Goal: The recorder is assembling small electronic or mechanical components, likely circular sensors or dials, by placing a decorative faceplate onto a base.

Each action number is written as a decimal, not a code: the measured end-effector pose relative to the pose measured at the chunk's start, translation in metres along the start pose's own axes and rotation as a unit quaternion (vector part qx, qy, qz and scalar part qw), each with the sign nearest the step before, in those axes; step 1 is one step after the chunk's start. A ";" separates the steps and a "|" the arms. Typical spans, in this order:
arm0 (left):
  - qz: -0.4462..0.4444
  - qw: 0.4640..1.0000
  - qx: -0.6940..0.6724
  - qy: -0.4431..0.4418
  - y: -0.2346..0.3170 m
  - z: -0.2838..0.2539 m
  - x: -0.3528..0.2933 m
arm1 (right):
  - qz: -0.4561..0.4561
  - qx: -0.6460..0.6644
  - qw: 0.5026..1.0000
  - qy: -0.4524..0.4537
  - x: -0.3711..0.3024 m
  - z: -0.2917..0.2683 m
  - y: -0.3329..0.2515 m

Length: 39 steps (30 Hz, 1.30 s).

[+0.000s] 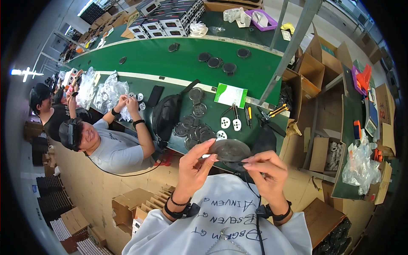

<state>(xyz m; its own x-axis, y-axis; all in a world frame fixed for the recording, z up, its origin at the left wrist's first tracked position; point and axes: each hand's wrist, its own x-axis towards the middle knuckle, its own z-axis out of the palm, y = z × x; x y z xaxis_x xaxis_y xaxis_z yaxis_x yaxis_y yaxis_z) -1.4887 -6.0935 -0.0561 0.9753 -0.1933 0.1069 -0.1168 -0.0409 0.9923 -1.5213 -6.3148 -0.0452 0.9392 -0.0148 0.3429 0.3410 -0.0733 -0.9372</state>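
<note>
Close in front of my chest, a dark, smoky round disc (pixel 230 149) is held between both hands. My left hand (pixel 194 169) grips its left edge with thumb and fingers, and a small white bit shows by the fingertips. My right hand (pixel 268 171) pinches the right edge, where a thin dark part sits at the fingertips; its kind is unclear. Just beyond the disc lies a pile of similar dark discs (pixel 194 131). White oval plates with holes (pixel 225 123) lie near it, beside a pair of pliers (pixel 235 112).
A black bag (pixel 166 115) and a phone (pixel 155 96) lie to the left on the green table. A green-and-white packet (pixel 230 95) is farther back. Round dark parts (pixel 214 62) sit on the green belt. A co-worker (pixel 112 146) works at left; cardboard boxes (pixel 312 70) stand right.
</note>
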 end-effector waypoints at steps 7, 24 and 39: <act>-0.030 0.997 -0.069 -0.004 0.012 0.011 0.003 | -0.028 0.019 0.999 0.024 0.001 -0.001 0.005; 0.055 0.997 0.003 0.045 -0.001 0.007 -0.001 | -0.011 -0.032 0.999 0.011 0.000 0.000 -0.004; 0.131 0.990 0.042 0.029 0.008 0.009 -0.002 | -0.025 -0.052 0.998 0.030 0.003 0.005 -0.009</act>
<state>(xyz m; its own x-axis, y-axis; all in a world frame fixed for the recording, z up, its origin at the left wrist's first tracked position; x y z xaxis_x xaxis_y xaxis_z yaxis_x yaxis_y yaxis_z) -1.4927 -6.1020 -0.0493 0.9182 -0.1508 0.3662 -0.3803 -0.0781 0.9216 -1.5217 -6.3090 -0.0364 0.9159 -0.0682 0.3955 0.3788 -0.1787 -0.9080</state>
